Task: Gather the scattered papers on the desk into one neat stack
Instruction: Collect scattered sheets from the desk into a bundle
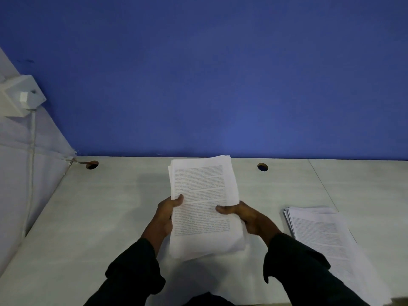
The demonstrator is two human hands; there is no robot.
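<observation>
Paper stack [204, 204] was clamped between left hand [166, 214] and right hand [247, 218], thumbs on top, other fingers hidden beneath, above worktop [99, 217].

Blue wall [220, 74] at far side. Pale desk [99, 217] with two cable holes [262, 167]. White socket box [19, 96] on left partition [13, 173]. Dim light.

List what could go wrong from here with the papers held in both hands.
1. The held bundle has uneven edges at its far end; the left hand and right hand grip only its sides, so loose sheets might slip out.
2. A second pile lies apart on the desk, fanned out; merging could leave a crooked stack.
</observation>
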